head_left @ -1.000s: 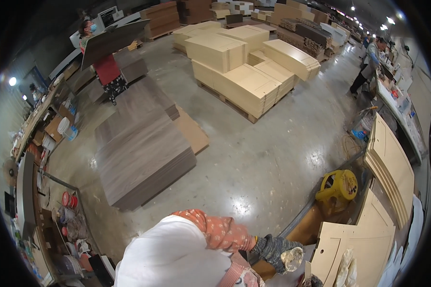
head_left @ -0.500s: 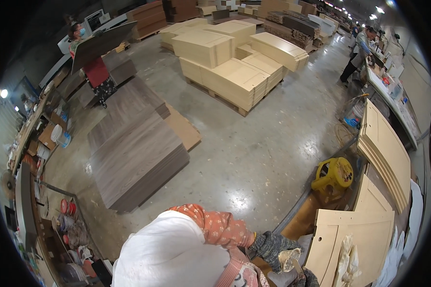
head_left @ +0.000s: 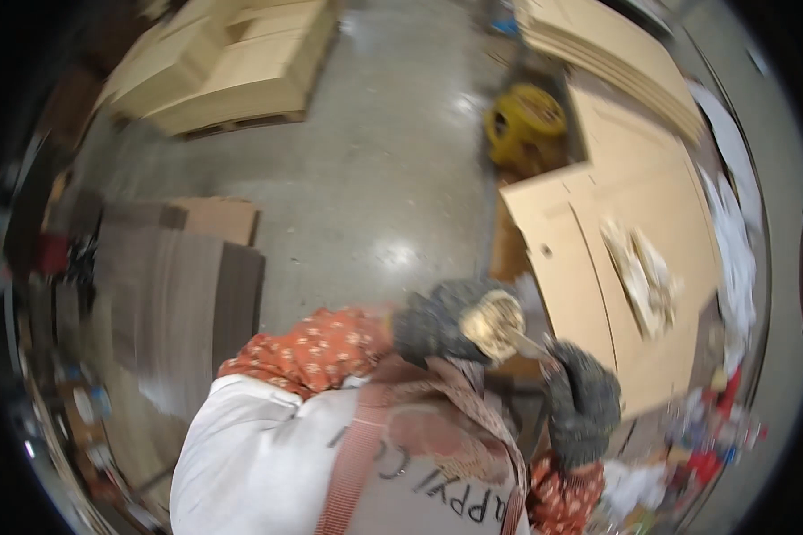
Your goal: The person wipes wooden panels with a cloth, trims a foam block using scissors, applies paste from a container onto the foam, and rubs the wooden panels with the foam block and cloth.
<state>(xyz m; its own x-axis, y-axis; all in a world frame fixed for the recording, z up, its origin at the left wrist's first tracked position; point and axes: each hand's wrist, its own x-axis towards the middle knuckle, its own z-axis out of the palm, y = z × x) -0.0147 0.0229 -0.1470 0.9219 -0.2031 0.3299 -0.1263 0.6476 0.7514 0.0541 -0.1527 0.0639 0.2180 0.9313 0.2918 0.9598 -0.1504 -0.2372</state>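
My left hand (head_left: 442, 323), in a dark grey knit glove, is closed around a small round cup (head_left: 493, 325) smeared with cream-coloured paste. My right hand (head_left: 582, 397), gloved the same way, is closed on a thin flat putty knife (head_left: 531, 348). The knife's blade points left and reaches the cup's rim. Motion blurs both hands somewhat. Just beyond them lies a pale cream panel (head_left: 558, 241) with a grooved frame and a small hole near its left edge. On that panel rests a crumpled, paste-stained cloth or glove (head_left: 638, 276).
More cream panels (head_left: 611, 53) are stacked behind, beside a yellow drum-shaped machine (head_left: 526, 129). Stacked cream boards (head_left: 241, 80) sit on a pallet at the far left. Grey-brown boards (head_left: 178, 303) are piled at left. Plastic-wrapped clutter (head_left: 705, 428) lies at the right.
My view has swung down and to the right. My right hand and the putty knife, mostly cut off before, now show fully beside the cup. The left hand still holds the cup.
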